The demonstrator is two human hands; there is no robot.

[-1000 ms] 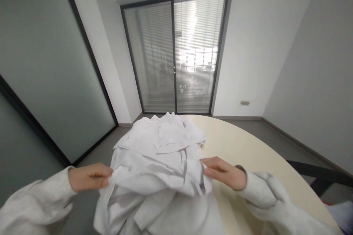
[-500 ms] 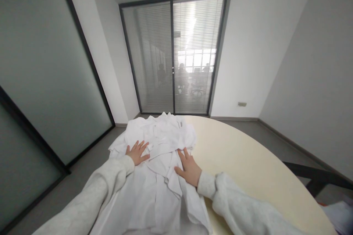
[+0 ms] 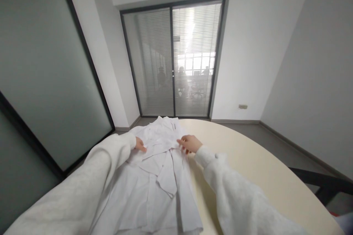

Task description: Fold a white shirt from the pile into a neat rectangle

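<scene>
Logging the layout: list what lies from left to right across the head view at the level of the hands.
Frosted glass partition → left hand → white garment → right hand → cream table → grey wall.

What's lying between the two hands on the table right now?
In the head view, only the white garment lies between the left hand and the right hand: its folded, overlapping layers of cloth, spread on the table.
</scene>
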